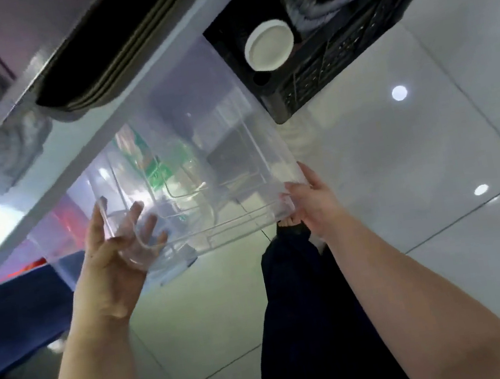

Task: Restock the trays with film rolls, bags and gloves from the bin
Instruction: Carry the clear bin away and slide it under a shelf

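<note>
Clear plastic bin [219,148] held off the tiled floor [418,162], tilted, far end tucked under the pale table edge [118,111]. Left hand [112,260] grasps the near left corner, fingers curled and seen through the plastic. Right hand [310,206] grips the near right corner of the rim. Blurred green print [153,168] shows through the wall; whether it lies inside, cannot tell. Black crate [335,54] just beside the bin's far right, white lid [269,45] in it.
</note>
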`<state>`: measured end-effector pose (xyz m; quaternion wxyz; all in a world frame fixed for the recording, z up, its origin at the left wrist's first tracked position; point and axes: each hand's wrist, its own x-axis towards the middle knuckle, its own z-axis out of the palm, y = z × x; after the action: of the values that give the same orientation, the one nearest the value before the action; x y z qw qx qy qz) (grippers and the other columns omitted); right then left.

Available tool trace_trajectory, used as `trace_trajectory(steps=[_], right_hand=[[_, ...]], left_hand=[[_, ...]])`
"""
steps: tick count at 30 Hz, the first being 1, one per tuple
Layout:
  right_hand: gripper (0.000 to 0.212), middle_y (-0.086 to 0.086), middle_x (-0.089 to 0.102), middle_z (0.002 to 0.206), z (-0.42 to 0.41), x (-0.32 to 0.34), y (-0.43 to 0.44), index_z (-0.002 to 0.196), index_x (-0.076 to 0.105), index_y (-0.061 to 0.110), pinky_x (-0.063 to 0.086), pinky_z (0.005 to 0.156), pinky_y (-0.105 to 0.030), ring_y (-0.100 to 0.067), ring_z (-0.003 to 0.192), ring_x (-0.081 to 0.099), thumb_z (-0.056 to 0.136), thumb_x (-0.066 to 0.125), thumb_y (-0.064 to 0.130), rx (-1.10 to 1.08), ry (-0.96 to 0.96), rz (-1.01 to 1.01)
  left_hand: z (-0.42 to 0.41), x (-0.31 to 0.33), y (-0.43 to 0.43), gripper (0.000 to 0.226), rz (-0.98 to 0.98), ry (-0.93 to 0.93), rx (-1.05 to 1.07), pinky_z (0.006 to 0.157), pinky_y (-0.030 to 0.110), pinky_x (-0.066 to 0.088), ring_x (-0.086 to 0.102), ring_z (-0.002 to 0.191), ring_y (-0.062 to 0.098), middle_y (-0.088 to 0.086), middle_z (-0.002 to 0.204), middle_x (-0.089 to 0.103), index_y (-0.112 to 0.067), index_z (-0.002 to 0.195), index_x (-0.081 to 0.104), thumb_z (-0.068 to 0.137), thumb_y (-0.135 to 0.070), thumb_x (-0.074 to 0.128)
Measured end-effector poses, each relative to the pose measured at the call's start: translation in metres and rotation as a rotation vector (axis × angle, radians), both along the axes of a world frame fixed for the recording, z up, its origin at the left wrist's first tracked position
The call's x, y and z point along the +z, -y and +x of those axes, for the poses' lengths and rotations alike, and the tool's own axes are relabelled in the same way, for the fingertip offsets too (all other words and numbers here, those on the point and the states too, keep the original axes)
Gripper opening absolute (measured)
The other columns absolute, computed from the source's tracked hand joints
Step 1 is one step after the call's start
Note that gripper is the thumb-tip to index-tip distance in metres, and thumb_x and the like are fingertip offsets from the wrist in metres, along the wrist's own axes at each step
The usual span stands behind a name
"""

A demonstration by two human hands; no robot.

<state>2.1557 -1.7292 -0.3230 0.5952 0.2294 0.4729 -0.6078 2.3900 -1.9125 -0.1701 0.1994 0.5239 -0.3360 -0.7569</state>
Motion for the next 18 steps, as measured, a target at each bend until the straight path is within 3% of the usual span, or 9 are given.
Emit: trace_trajectory(steps=[3,7,11,14,18], right_hand=[[0.052,-0.009,0.064,0.107,0.002,0.023,-0.009,0.129,0.051,0.026,0.054,0.049,-0.029,-0.025,0.080,0.068,0.088,0.058,-0.005,0.033,0.015,0.170],[0.055,-0.015,0.053,0.119,-0.002,0.042,-0.016,0.126,0.048,0.030,0.053,0.065,-0.034,-0.027,0.100,0.057,0.088,0.055,-0.009,0.091,0.090,0.233],[0.066,-0.009,0.060,0.098,0.011,0.050,-0.025,0.138,0.035,0.032,0.053,0.056,-0.031,-0.017,0.076,0.062,0.089,0.053,-0.008,0.093,0.068,0.208],[0.059,-0.005,0.062,0.084,0.025,0.049,-0.038,0.134,0.041,0.031,0.053,0.055,-0.029,-0.013,0.064,0.064,0.090,0.052,-0.009,0.071,0.021,0.191],[0.058,-0.005,0.062,0.075,0.047,0.058,-0.050,0.126,0.052,0.034,0.051,0.059,-0.031,-0.015,0.064,0.061,0.088,0.051,-0.010,0.062,-0.089,0.145]], left_hand=[[0.002,0.009,-0.021,0.070,0.044,-0.061,0.011,0.098,0.052,0.044,0.061,0.109,0.025,0.004,0.122,0.060,-0.044,0.121,0.054,0.079,0.008,0.032],[0.017,0.021,-0.034,0.067,0.133,-0.182,0.042,0.096,0.052,0.047,0.061,0.103,0.027,0.007,0.123,0.058,-0.039,0.118,0.052,0.077,0.011,0.037],[0.046,0.015,-0.041,0.072,0.145,-0.223,0.083,0.099,0.059,0.042,0.062,0.106,0.028,0.010,0.126,0.058,-0.038,0.126,0.052,0.077,0.012,0.041],[0.073,0.003,-0.047,0.077,0.150,-0.236,0.058,0.097,0.056,0.045,0.058,0.115,0.032,0.011,0.135,0.056,-0.037,0.141,0.041,0.081,0.011,0.043],[0.113,-0.014,-0.061,0.079,0.190,-0.279,0.090,0.092,0.055,0.048,0.050,0.127,0.035,0.009,0.137,0.055,-0.042,0.140,0.042,0.080,0.008,0.052]])
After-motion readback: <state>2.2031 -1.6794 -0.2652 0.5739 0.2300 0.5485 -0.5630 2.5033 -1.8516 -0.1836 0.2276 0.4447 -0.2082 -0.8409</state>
